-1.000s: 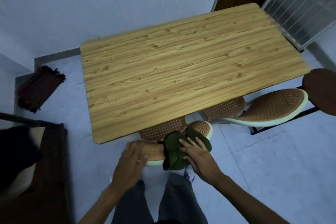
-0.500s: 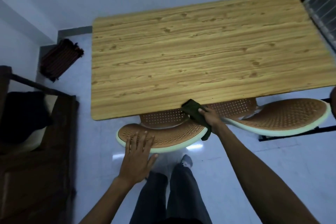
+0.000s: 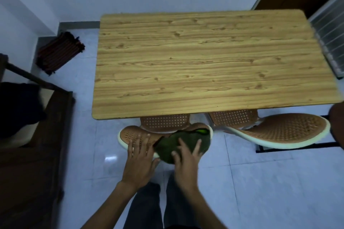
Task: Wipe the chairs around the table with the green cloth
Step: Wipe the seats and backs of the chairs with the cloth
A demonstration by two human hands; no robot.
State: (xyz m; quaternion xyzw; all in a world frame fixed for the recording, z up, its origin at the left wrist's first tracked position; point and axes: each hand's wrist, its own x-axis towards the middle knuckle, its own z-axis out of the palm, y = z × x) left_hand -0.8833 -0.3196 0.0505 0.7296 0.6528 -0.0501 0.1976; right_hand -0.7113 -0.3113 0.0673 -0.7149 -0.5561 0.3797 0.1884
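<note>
So the big wood-grain desk (image 3: 201,65) fills most of the view, sitting on a pale tiled floor (image 3: 270,182). Two brown perforated chairs are tucked under its near edge: one at about 6 o'clock (image 3: 134,135) and another off at 4 o'clock (image 3: 284,130), both with light rims. There's dark wooden furniture (image 3: 29,154) along the 8 o'clock side and a striped mat (image 3: 59,52) on the floor around 10 o'clock. The green cloth (image 3: 178,145) is spread over the right half of the 6 o'clock chair's backrest, draping over its near rim. The right hand (image 3: 186,156) lies flat on top of the cloth with fingers spread, pressing rather than gripping. The left hand (image 3: 139,158) is open too, palm down on the bare left part of that same backrest, just beside the cloth.
</note>
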